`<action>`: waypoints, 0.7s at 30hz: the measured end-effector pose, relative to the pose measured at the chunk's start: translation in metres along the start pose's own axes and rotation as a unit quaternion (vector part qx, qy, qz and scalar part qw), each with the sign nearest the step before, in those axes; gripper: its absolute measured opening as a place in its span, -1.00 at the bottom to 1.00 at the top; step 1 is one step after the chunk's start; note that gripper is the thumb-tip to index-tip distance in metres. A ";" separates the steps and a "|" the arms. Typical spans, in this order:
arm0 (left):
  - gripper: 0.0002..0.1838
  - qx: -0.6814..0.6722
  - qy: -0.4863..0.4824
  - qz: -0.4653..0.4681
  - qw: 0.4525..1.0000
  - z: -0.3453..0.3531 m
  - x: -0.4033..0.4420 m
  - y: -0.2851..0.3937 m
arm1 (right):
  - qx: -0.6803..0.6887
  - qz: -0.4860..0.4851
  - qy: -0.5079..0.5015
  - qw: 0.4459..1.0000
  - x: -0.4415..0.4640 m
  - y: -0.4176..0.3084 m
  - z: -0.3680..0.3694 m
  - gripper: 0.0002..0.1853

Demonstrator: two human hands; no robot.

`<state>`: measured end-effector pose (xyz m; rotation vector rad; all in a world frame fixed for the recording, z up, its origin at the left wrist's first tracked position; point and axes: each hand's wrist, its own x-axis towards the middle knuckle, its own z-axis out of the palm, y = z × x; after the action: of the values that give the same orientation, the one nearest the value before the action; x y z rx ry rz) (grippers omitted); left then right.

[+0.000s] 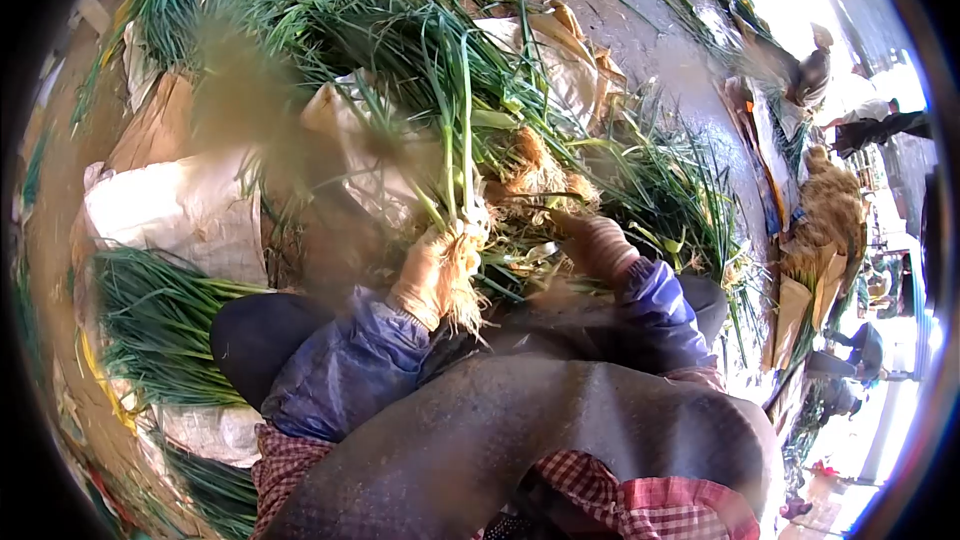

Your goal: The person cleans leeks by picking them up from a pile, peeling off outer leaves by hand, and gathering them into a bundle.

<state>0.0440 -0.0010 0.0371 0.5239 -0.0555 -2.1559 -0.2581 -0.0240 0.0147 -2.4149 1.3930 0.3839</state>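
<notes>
My left hand point(428, 275), in a pale glove, is closed round the root end of a few green onion stalks point(458, 130). Their white roots hang below the hand and the leaves point away from me. To the right, my right hand point(597, 243), also gloved, is closed on a thin dark tool point(545, 196), seen edge-on near the roots. Between and beyond the hands lie loose trimmings point(520, 250) and a clump of brown roots point(532, 160). A large heap of green onions point(370, 25) spreads out ahead.
Sorted green onions point(165, 325) lie on sacking at my left. A white sack point(175, 215) is above them. More green onions point(680, 185) lie at the right. Other people point(862, 348) are at the far right edge. Brown smears blur parts of the view.
</notes>
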 end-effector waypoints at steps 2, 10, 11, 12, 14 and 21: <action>-0.67 0.011 -0.031 -0.042 0.999 0.007 -0.002 -0.004 | 0.164 0.068 0.123 0.976 0.011 -0.035 -0.036 -0.41; -0.67 -0.018 -0.050 -0.091 0.994 0.004 0.004 -0.022 | 0.830 -0.046 0.028 0.555 0.082 -0.086 -0.044 -0.52; -0.65 0.001 -0.027 -0.080 0.996 0.003 0.004 -0.020 | 0.843 -0.036 0.060 0.533 0.084 -0.090 -0.039 -0.73; -0.65 -0.001 -0.024 -0.080 0.997 0.003 0.003 -0.020 | 0.844 -0.035 0.057 0.532 0.085 -0.089 -0.035 -0.73; -0.67 -0.034 -0.037 -0.107 0.993 0.007 -0.001 -0.018 | 0.832 -0.007 0.100 0.545 0.085 -0.084 -0.029 -0.78; -0.77 -0.140 -0.048 -0.086 0.985 0.007 0.006 -0.013 | 0.703 0.079 0.112 0.697 0.039 -0.090 -0.039 -0.79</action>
<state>0.0282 0.0014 0.0386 0.2688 0.2453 -2.3063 -0.1577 -0.0281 0.0480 -1.0306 1.1848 -0.7559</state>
